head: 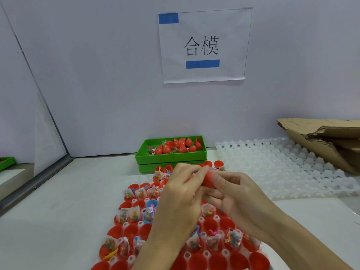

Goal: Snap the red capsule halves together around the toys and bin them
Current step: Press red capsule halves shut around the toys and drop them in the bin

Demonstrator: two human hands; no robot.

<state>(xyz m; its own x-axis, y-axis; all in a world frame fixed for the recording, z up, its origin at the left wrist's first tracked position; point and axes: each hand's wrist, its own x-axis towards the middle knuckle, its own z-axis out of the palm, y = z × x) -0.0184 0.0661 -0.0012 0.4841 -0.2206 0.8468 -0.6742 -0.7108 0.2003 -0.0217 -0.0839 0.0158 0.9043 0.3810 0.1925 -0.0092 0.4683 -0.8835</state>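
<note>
Both my hands meet above the middle of the table around one red capsule (208, 179). My left hand (181, 193) pinches its left end, and my right hand (231, 193) curls round its right half. Most of the capsule is hidden by my fingers. Below them a white holder tray (134, 259) carries several red capsule halves (198, 262), many with small bagged toys (232, 239) in them, plus one blue half (151, 204). At the back stands a green bin (171, 157) holding several closed red capsules (182, 146).
An empty white holder tray (282, 168) lies at the right, with torn cardboard (321, 137) behind it. A paper sign (203, 45) hangs on the back wall. A slanted divider panel (48, 137) borders the left side, with another green bin's corner (6, 162) beyond it.
</note>
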